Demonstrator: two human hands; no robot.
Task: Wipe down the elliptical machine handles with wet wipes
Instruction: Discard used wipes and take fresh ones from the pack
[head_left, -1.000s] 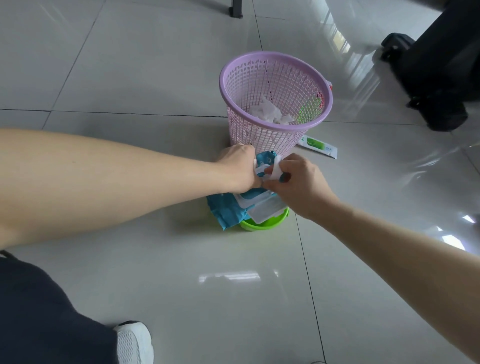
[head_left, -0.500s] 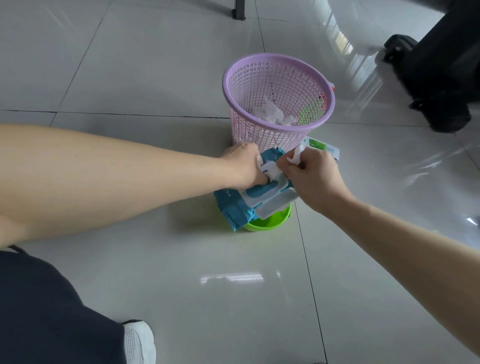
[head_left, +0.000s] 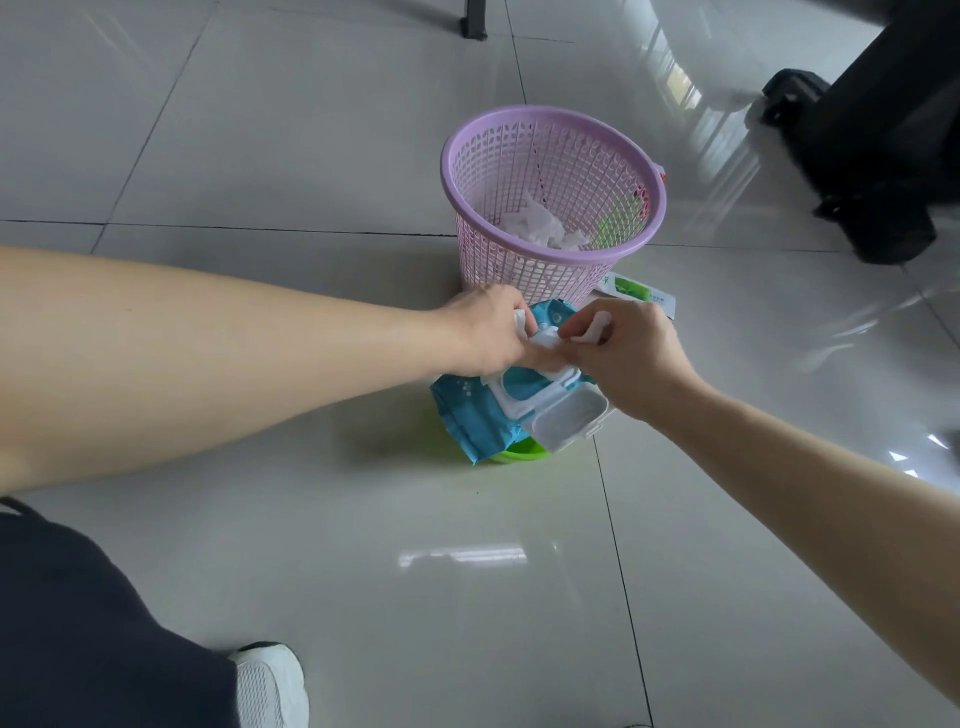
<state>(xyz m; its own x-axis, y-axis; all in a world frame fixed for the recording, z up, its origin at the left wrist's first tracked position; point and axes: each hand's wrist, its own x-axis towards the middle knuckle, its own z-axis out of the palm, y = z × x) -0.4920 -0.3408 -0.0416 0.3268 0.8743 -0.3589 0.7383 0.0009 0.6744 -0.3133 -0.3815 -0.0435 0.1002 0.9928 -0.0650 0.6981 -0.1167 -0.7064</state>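
A blue pack of wet wipes (head_left: 470, 413) lies on a green bowl (head_left: 519, 453) on the tiled floor, its white flip lid (head_left: 566, 418) hanging open toward me. My left hand (head_left: 488, 332) holds the top of the pack, with a bit of white wipe showing between its fingers. My right hand (head_left: 631, 358) pinches a white wet wipe (head_left: 595, 325) just above the pack's opening. The pack's opening itself is hidden behind both hands. No elliptical handle is in view.
A pink mesh waste basket (head_left: 550, 208) with used white wipes inside stands right behind the pack. A small green and white packet (head_left: 641, 293) lies beside its base. Black machine parts (head_left: 878, 150) fill the upper right. My white shoe (head_left: 272, 686) is at the bottom.
My right hand has drawn the wipe up and out from the pack's opening. The pack has tilted and its lid hangs lower. My left hand stays on the pack.
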